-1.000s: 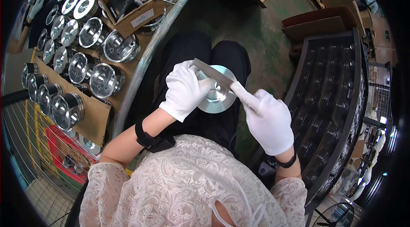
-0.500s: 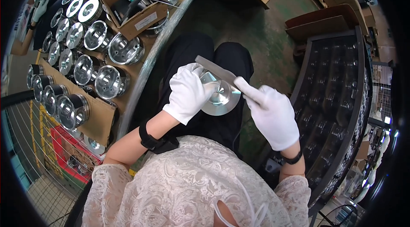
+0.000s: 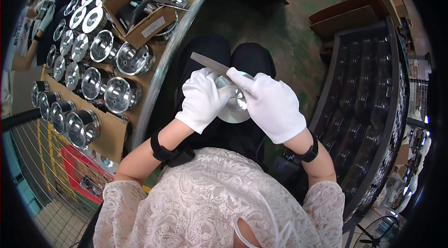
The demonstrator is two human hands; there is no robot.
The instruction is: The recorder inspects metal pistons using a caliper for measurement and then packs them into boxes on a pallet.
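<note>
Above my lap, my gloved left hand grips a shiny metal piston by its side, its round flat face turned up and the thumb lying across it. My gloved right hand is closed on a flat grey file, with fingers stretched along it. The file slants over the far rim of the piston, and its free end sticks out to the left past my left hand. The file's near end is hidden under my right hand, which also covers the right part of the piston's face.
On the left, a table carries rows of pistons and a cardboard box of tools. A black tray with dark rounded pockets stands on the right. Another person's gloved hand shows at the far left.
My right hand has moved left and slightly away from me, pushing the file leftward across the piston's edge. My left hand still holds the piston in nearly the same place.
</note>
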